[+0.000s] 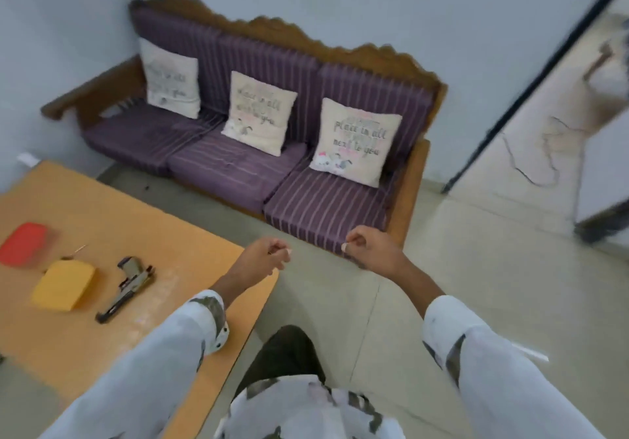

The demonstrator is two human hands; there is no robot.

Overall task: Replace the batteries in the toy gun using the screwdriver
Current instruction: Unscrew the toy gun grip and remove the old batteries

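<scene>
A grey and black toy gun (127, 287) lies on the orange table (102, 207), near its middle. A thin screwdriver (75, 252) lies behind a yellow box (64, 285), partly hidden by it. My left hand (267, 257) hovers over the table's right corner, fingers curled in, to the right of the gun and apart from it. My right hand (369, 246) is held up over the floor beyond the table, fingers also curled. I see nothing held in either hand. No batteries are visible.
A red box (23, 244) sits at the table's left side. A purple striped wooden sofa (238, 166) with three white cushions stands behind the table. Tiled floor (476, 268) spreads to the right, toward a dark-framed doorway (531, 81).
</scene>
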